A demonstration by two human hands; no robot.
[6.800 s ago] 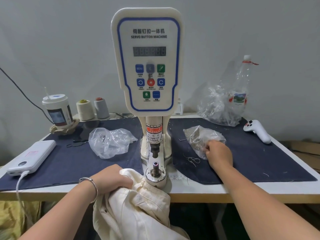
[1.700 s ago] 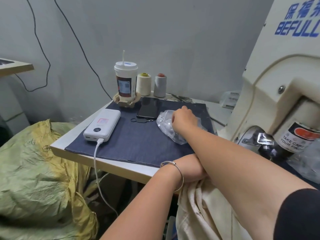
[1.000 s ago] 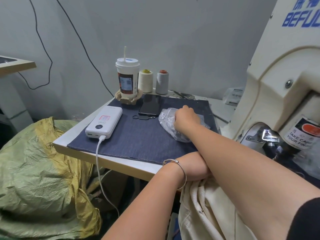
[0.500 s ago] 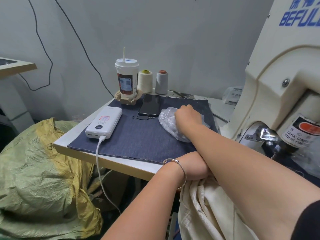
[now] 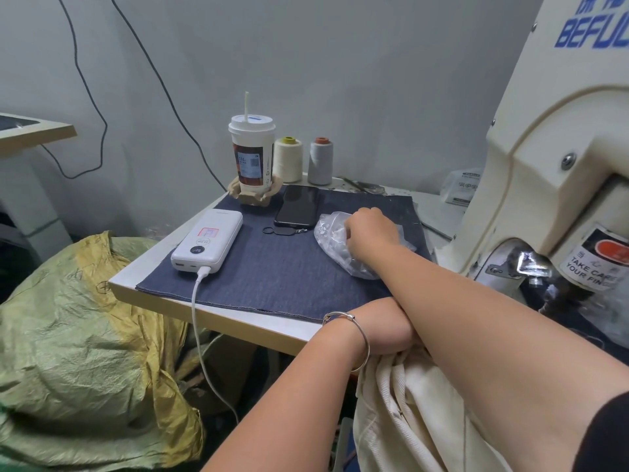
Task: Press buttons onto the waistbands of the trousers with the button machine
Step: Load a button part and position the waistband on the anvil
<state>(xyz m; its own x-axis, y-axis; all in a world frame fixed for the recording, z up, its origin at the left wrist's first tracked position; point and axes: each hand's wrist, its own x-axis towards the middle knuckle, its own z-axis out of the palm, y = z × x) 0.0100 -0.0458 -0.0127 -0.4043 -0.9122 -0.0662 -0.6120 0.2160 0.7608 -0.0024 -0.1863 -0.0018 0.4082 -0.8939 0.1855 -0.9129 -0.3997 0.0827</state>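
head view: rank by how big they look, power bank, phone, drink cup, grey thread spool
Largest to smallest:
1. power bank
2. drink cup
3. phone, close to the cup, unsure
4. grey thread spool

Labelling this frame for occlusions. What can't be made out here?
Head view only:
- Right hand fingers: curled away into the clear plastic bag; any button pinched is unseen.
- Left hand: fingers hidden under the right forearm.
- Button machine: cut by the right edge.
- Trousers waistband: hidden in the folds.
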